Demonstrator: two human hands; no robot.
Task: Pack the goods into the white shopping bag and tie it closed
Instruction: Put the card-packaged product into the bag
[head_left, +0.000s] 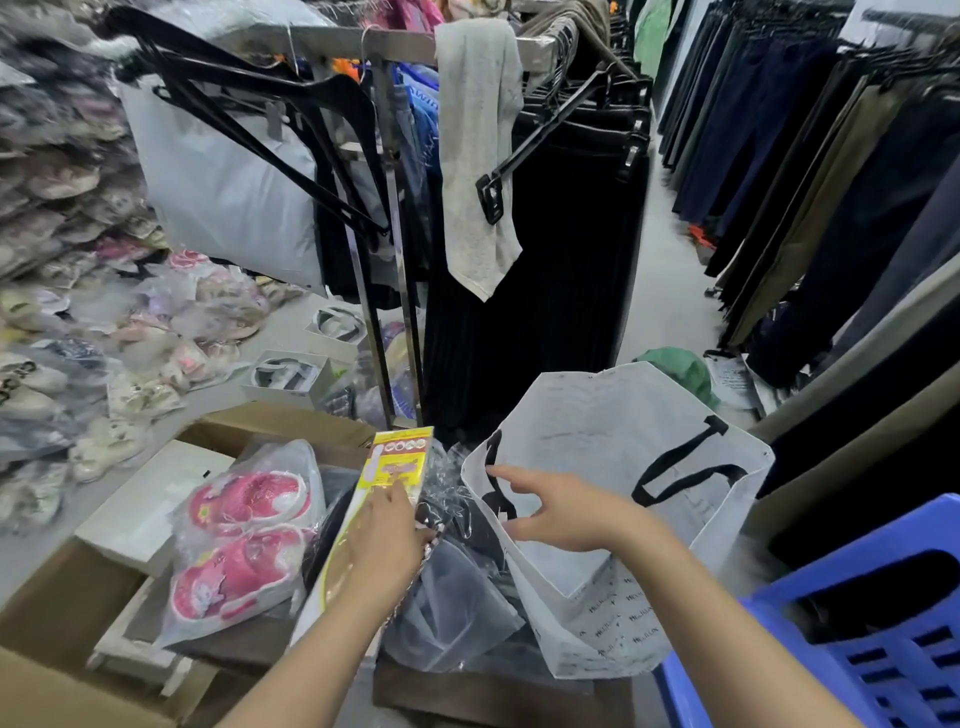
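Left hand (387, 540) has its fingers clamped on the yellow packet (396, 460); right hand (566, 514) fingers are spread apart at the white shopping bag (597, 426) left rim

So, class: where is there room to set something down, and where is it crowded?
Free: inside the open white bag; the flat white box between cardboard box and pink shoes; the grey floor between shoe pile and rack. Crowded: plastic-wrapped packets between shoes and bag, around the yellow packet.
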